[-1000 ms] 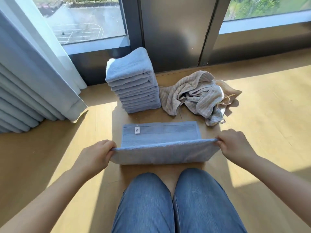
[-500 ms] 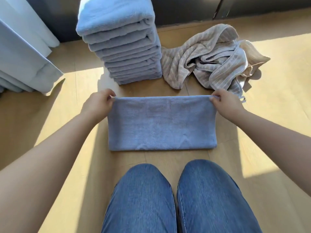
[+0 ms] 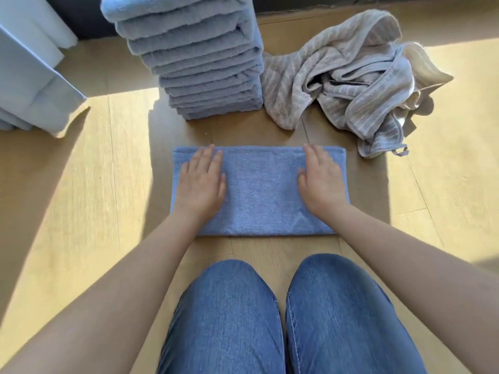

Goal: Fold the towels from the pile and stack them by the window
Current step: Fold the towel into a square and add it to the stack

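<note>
Nearest: person's knees in blue jeans, kneeling on the floor, both forearms reaching forward.

Blue towel lies flat on the floor just beyond the knees, folded into a long strip, edges fairly even. Left hand rests flat on its left part, palm down, fingers spread, gripping nothing. Right hand the same on the right part, flat and pressing, nothing held.

Handling, judged: terry cloth, soft, light, limp, no stiffness, so it sags if lifted by one edge. Not slippery, not fragile. Best hold is likely the two short ends or their corners, pinching all layers together so the fold does not slide open. Looks to need one more fold crosswise to match the stack.

Floor is pale wood plank, smooth, hard, strong sun patches and shadows.

Farther: stack of folded blue towels, tall, leaning slightly, touching the pile of striped beige towels on its right, still crumpled. White curtain at far left. Dark window frame along the top; glass out of view.
</note>
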`<state>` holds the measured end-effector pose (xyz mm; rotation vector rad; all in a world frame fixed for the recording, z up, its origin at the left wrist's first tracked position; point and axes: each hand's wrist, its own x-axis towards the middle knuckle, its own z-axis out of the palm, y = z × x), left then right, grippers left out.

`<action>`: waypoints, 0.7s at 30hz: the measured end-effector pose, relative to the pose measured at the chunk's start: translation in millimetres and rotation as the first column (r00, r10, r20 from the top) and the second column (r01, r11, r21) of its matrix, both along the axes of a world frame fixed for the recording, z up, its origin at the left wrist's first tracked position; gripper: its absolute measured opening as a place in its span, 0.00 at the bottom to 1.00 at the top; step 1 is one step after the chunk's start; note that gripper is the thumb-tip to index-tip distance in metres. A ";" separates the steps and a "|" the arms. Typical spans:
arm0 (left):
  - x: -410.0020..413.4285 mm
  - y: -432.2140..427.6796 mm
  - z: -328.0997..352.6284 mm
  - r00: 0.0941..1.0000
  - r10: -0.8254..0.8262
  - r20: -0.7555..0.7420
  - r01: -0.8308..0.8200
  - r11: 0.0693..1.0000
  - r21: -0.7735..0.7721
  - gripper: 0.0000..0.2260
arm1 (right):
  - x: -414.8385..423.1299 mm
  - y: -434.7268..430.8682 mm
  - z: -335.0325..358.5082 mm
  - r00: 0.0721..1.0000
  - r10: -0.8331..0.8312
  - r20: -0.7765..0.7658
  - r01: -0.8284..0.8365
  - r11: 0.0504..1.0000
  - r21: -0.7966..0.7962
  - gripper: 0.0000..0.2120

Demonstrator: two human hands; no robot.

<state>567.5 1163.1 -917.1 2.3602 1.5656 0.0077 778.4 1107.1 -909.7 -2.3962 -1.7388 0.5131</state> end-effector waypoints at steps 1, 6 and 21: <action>11.0 -3.0 -0.8 0.999 -0.048 0.004 0.048 0.999 0.002 0.25 | -14.6 2.5 -1.7 0.998 0.046 -0.035 -0.046 0.999 0.010 0.25; 38.4 -12.7 -27.5 0.990 -0.119 -0.073 0.112 0.990 -0.088 0.30 | -65.4 8.9 -27.6 0.982 0.134 -0.131 -0.139 0.990 -0.030 0.26; -5.8 -1.4 -43.6 0.984 0.083 -0.159 -0.095 0.993 -0.072 0.30 | -5.9 -10.2 -56.1 0.973 0.214 0.087 -0.210 0.976 -0.054 0.36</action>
